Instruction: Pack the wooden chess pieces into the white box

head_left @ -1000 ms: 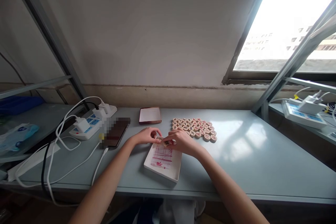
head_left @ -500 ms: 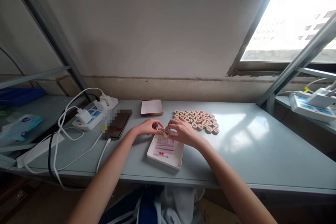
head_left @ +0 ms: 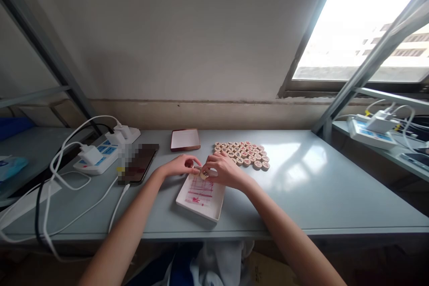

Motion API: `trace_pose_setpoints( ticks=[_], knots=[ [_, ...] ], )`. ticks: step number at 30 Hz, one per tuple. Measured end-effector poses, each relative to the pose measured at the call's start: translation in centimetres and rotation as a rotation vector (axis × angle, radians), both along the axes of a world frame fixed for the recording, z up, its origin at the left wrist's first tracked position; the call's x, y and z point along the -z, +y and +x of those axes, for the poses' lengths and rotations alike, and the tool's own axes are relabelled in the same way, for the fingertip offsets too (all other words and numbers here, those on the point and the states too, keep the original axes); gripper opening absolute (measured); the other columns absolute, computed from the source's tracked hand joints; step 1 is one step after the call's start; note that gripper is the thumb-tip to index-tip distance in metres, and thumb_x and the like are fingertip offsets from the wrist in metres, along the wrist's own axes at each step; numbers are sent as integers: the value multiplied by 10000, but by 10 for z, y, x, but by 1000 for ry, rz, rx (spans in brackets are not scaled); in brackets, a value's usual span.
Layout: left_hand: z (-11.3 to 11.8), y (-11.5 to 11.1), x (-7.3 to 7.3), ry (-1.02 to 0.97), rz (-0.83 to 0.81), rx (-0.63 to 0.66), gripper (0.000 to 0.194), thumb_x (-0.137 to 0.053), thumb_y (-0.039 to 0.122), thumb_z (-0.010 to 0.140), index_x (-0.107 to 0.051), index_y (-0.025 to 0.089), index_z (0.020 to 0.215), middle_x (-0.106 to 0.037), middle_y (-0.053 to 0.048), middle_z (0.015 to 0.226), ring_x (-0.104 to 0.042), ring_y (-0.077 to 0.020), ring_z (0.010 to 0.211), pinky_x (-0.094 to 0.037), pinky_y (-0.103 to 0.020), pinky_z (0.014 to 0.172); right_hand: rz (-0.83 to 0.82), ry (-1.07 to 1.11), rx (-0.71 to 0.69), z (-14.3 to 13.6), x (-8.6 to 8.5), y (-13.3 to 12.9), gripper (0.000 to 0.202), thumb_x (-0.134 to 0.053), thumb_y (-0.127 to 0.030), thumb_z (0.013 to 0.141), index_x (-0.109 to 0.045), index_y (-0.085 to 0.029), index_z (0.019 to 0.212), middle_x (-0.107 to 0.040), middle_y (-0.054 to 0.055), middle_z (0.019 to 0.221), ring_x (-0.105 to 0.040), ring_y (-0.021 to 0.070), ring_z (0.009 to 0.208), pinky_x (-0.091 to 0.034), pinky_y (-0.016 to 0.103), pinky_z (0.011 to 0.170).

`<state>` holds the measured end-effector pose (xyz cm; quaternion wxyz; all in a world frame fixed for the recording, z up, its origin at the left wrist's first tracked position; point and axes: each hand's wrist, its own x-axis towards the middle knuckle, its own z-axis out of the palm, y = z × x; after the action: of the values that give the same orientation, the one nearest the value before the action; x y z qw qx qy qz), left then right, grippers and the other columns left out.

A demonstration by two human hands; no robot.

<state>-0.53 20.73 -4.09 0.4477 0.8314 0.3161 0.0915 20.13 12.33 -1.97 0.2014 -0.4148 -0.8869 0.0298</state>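
A shallow white box tray (head_left: 200,212) with a pink-red printed grid inside lies at an angle on the desk. Over its far edge, my right hand (head_left: 223,170) pinches a round wooden xiangqi piece (head_left: 204,174) with a dark character. My left hand (head_left: 180,165) curls at the tray's far left corner, thumb and forefinger closed in close to that piece. What the left fingertips grip is too small to make out. Just beyond my right hand, several xiangqi pieces (head_left: 257,157) with red or black characters lie face up in packed rows, partly covered by the hand.
A brown-rimmed box lid (head_left: 185,139) lies behind the tray. To the left are a dark phone (head_left: 142,163), a white power strip (head_left: 103,158) with plugs, and looping white cables (head_left: 50,201). The grey desk (head_left: 301,201) runs right, under window light.
My view has turned slightly right, so everything sits further left in the picture. Both hands stay at the tray's far edge, and the right one still pinches the xiangqi piece.
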Motion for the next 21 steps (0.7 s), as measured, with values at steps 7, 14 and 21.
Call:
trace_pose_setpoints(
  ticks=[7,14,21],
  knots=[
    [2,-2,-1,21,33,-4,396,-581,482,721,-645,167,952,-455,23,609,-405,-121,584,-298,-229,543,-3,-32,0,2,1,-1,138,-593,-242,799,-669,-261,913,-578,31,924,-470,163,856,-329,288,751],
    [3,-3,-1,43,75,-30,434,-627,493,677,-646,160,954,-375,42,557,-329,-102,534,-245,-224,507,59,-75,47,0,5,1,97,-609,-278,795,-653,-202,836,-567,48,932,-458,178,881,-323,310,784],
    [11,-9,0,42,135,-84,465,-652,543,630,-663,158,890,-331,45,556,-297,-95,523,-194,-233,491,81,-4,205,26,-8,4,126,-565,-299,836,-652,-229,778,-595,22,871,-498,160,844,-297,302,770]
  ],
)
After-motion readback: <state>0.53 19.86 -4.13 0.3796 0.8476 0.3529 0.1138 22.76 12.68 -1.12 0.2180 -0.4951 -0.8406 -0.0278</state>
